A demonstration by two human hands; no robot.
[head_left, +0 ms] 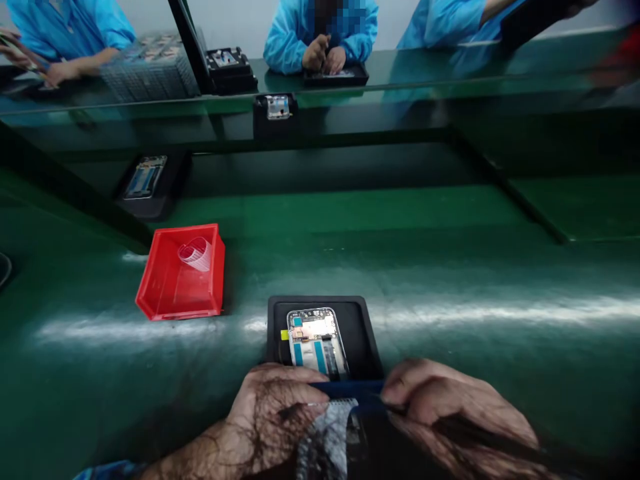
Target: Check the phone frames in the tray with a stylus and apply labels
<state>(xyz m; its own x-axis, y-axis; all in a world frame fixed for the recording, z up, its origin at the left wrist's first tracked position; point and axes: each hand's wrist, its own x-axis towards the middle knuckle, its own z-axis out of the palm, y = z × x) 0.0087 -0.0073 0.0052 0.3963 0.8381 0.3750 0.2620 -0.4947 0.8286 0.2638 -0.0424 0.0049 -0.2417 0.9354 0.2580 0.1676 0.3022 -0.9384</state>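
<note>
Low in the head view, my left hand [265,413] is closed, thumb and fingers pinching the left side of a dark flat panel [353,389] with a dark blue edge. On its other side, my right hand [450,407] is closed with the fingertips at the panel's corner. A thin dark shape runs under the right fingers; I cannot make out what it is. A pale, patterned patch shows on the panel between the hands. Just beyond lies an opened phone body [315,333] with its circuit board showing and a yellow tab at its left, inside a black tray [357,320].
A red bin [180,300] holding a rolled mesh piece [197,255] stands left on the green bench [450,280]. Farther back, black trays [175,180] carry other opened phones. A dark post [75,187] slants at left. Several people in blue work across the bench.
</note>
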